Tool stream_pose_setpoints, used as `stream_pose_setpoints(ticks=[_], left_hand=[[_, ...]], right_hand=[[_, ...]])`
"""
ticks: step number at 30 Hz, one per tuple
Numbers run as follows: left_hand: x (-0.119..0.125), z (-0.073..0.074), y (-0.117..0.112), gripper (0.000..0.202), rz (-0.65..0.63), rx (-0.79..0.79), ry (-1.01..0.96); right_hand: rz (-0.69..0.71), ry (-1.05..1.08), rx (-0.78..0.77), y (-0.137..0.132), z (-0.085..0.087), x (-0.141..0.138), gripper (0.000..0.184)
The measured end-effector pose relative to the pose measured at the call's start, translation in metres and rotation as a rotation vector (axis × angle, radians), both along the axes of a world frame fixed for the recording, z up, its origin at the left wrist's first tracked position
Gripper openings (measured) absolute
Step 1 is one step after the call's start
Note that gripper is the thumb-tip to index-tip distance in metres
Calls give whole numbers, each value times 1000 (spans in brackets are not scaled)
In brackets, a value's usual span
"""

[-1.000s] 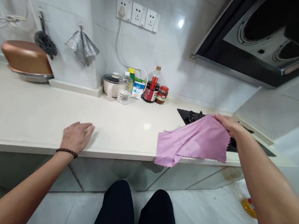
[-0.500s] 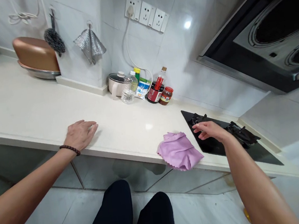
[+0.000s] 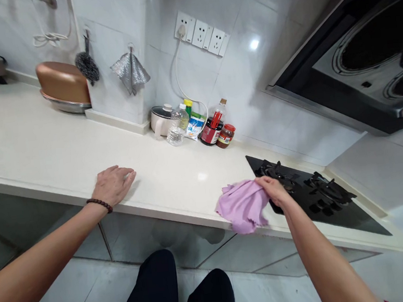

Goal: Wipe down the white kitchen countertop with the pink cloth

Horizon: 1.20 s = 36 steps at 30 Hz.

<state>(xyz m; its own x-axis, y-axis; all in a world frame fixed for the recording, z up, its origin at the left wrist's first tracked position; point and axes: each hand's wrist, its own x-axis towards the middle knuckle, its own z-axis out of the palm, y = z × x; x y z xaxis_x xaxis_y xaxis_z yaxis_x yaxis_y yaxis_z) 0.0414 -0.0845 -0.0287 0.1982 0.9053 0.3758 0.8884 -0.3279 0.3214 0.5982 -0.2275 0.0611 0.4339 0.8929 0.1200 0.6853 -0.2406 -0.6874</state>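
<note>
A pink cloth (image 3: pixel 240 205) lies bunched on the white counter (image 3: pixel 41 150), at its front edge just left of the black gas hob (image 3: pixel 312 196). My right hand (image 3: pixel 272 190) rests on the cloth's right side with its fingers curled into the fabric. My left hand (image 3: pixel 113 184) lies flat on the counter near the front edge, fingers stretched out, a bead bracelet on the wrist. It holds nothing.
Against the tiled wall stand a small white pot (image 3: pixel 161 118), a clear bottle (image 3: pixel 178 129), sauce bottles and a red-lidded jar (image 3: pixel 226 135). A copper pan (image 3: pixel 63 85) leans at the back left. A range hood (image 3: pixel 365 55) hangs over the hob. My legs (image 3: pixel 173 290) show below.
My right hand dropped the spread cloth onto the counter edge, let go for a moment, then came back down onto it. The left hand stayed put.
</note>
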Motion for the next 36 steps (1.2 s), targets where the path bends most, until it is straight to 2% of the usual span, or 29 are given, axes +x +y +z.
stream_pose_setpoints(ticks=[3, 5, 6, 8, 10, 12, 15, 17, 19, 21, 23, 25, 27, 36], left_hand=[[0, -2, 2, 50, -9, 9, -21], [-1, -2, 2, 50, -20, 16, -38], [-1, -2, 1, 50, -25, 21, -44], [-1, -2, 1, 48, -28, 29, -52], [-1, -2, 0, 48, -29, 33, -64], [-1, -3, 1, 48, -30, 32, -82], [-1, -5, 2, 50, -30, 39, -103], [-1, -6, 3, 50, -30, 49, -103], [-1, -8, 3, 50, -32, 53, -100], [-1, -10, 3, 52, -38, 56, -99], [-2, -12, 3, 53, -45, 63, -99], [-2, -15, 4, 51, -40, 69, -97], [-3, -17, 5, 50, -38, 75, -95], [-5, -24, 7, 50, -53, 149, -96]], right_hand=[[8, 50, 320, 5, 42, 0, 58], [80, 36, 480, 2, 65, -5, 53], [137, 2, 510, 0, 73, -10, 50], [277, -94, 466, -5, 78, -22, 45], [417, -158, 329, -8, 69, -32, 43], [451, -195, 210, -9, 51, -37, 45], [363, -276, 169, -7, 14, -39, 56], [310, -350, 102, -4, -12, -45, 74], [218, -411, -79, -1, -36, -58, 88], [115, -455, -323, 5, -57, -75, 88], [72, -498, -508, 15, -72, -90, 86], [87, -538, -574, 29, -78, -97, 83], [102, -562, -567, 47, -79, -93, 80], [-12, -581, -539, 135, -61, -19, 70]])
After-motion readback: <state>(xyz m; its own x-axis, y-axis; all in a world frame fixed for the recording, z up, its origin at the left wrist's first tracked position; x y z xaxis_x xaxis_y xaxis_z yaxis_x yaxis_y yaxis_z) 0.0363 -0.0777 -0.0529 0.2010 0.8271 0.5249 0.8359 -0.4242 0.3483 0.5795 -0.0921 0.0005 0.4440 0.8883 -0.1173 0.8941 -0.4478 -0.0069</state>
